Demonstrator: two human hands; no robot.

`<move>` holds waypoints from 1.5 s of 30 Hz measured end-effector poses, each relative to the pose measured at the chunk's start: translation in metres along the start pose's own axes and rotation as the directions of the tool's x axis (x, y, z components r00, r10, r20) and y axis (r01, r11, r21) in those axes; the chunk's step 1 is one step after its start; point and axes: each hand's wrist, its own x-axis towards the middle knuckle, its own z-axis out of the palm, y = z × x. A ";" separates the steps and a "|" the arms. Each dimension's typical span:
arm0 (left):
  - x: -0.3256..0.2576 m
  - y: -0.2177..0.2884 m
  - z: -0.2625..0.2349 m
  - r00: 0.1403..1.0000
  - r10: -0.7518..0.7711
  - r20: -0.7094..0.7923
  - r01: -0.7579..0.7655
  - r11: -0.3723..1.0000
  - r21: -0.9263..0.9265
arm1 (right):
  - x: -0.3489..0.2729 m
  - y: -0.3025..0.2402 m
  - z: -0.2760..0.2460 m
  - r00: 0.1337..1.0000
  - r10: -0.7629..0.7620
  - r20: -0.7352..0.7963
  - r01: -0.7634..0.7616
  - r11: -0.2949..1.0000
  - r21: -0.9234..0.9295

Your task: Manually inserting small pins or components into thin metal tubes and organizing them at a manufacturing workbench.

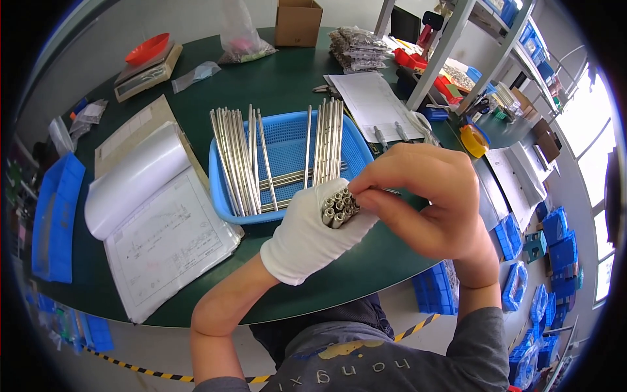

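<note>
My left hand [307, 235], in a white glove, is closed around a bundle of metal tubes [339, 207] whose open ends face me. My bare right hand [428, 196] hovers just right of the bundle, fingers pinched on a thin metal tool [390, 191] whose tip points at the tube ends. Behind the hands a blue plastic basket [287, 147] sits on the green table [274, 85], with several long metal rods [236, 160] lying across its left side and more rods [328, 140] leaning on its right.
An open booklet of drawings [160, 228] lies left of the basket. A scale with a red dish [147, 62], a cardboard box [298, 23], bagged parts [356, 47] and papers [372, 101] sit at the back. A metal shelf rack [457, 46] stands right; blue bins [57, 215] lie left.
</note>
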 end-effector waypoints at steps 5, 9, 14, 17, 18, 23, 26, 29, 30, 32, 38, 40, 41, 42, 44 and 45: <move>0.000 0.004 -0.002 0.999 -0.044 -0.002 0.044 0.999 -0.001 | 0.003 0.000 -0.009 0.991 0.012 0.134 0.029 0.954 -0.299; 0.000 0.006 0.001 0.999 -0.039 -0.016 0.039 0.999 0.026 | 0.006 -0.004 -0.006 0.999 -0.054 0.005 0.053 0.961 -0.271; 0.002 -0.003 0.001 0.990 0.131 -0.049 -0.123 0.982 0.140 | 0.007 -0.001 0.000 0.999 -0.037 0.037 0.042 0.986 -0.162; 0.002 0.001 0.000 0.992 0.117 -0.038 -0.111 0.986 0.125 | 0.007 0.002 -0.002 0.999 -0.030 0.025 0.033 0.987 -0.154; 0.002 0.003 0.000 0.998 0.064 -0.025 -0.063 0.996 0.056 | 0.007 0.003 -0.001 0.999 -0.030 0.027 0.034 0.988 -0.153; 0.003 -0.003 -0.001 0.997 0.076 -0.018 -0.074 0.994 0.076 | 0.007 0.004 0.000 0.999 -0.036 0.016 0.037 0.994 -0.106; 0.003 -0.006 -0.002 0.999 0.050 0.010 -0.051 0.993 0.107 | 0.008 0.001 -0.001 0.999 -0.033 0.032 0.036 0.995 -0.097; 0.004 -0.011 0.000 0.994 0.110 0.021 -0.112 0.981 0.161 | 0.010 0.001 -0.003 0.995 -0.052 0.081 0.062 0.990 -0.128; 0.006 -0.012 0.000 0.993 0.120 0.008 -0.120 0.979 0.162 | 0.011 0.002 -0.003 0.996 -0.050 0.079 0.061 0.989 -0.133; 0.004 -0.011 -0.001 0.992 0.127 -0.004 -0.125 0.978 0.170 | 0.014 0.002 0.000 0.989 0.002 0.149 0.012 0.996 -0.093; 0.003 0.003 -0.002 1.000 -0.026 -0.013 0.028 0.991 0.135 | 0.010 0.002 -0.001 0.999 0.018 0.044 -0.016 0.998 -0.056; 0.003 0.003 -0.002 0.999 -0.029 -0.014 0.030 0.998 0.061 | 0.010 0.003 -0.001 0.997 -0.017 0.069 0.024 0.995 -0.100; 0.002 0.005 -0.001 1.000 -0.029 -0.012 0.029 0.998 0.061 | 0.011 0.003 -0.002 0.994 -0.050 0.097 0.063 0.988 -0.142; 0.002 0.007 0.000 0.999 -0.023 -0.026 0.024 0.999 0.038 | 0.012 0.002 -0.002 0.994 -0.049 0.095 0.062 0.988 -0.144; 0.001 0.008 0.000 0.999 -0.021 -0.044 0.022 1.000 0.017 | 0.015 0.001 -0.002 0.998 -0.063 -0.008 0.062 0.994 -0.092; 0.001 0.009 -0.001 0.998 -0.048 -0.030 0.048 0.999 -0.005 | 0.014 0.003 -0.001 0.998 -0.062 -0.008 0.061 0.994 -0.091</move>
